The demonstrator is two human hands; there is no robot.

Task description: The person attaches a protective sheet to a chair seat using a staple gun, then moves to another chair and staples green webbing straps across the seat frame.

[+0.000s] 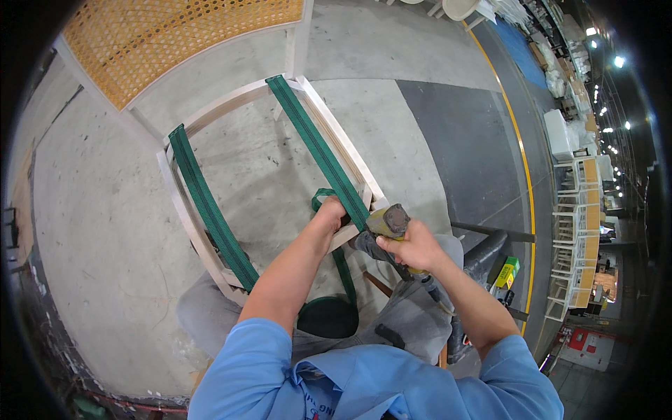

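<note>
A pale wooden chair frame (337, 127) stands before me, its seat opening crossed by two green webbing straps, a right one (315, 140) and a left one (210, 203). My left hand (332, 213) is closed on the webbing at the near end of the right strap; its fingertips are partly hidden, and a green loop shows beside it. From there the webbing runs down to a green roll (327, 316) near my lap. In my right hand (414, 246) is a worn yellow-grey staple gun (388, 222), held at the near right corner of the frame. A hose leads from its handle.
The chair's cane back (175, 42) rises at the far left. At my right stand a dark padded seat (483, 266) and a green-yellow box (507, 271). A yellow floor line (521, 154) runs farther right, with stacked white chair frames (567, 238) beyond it.
</note>
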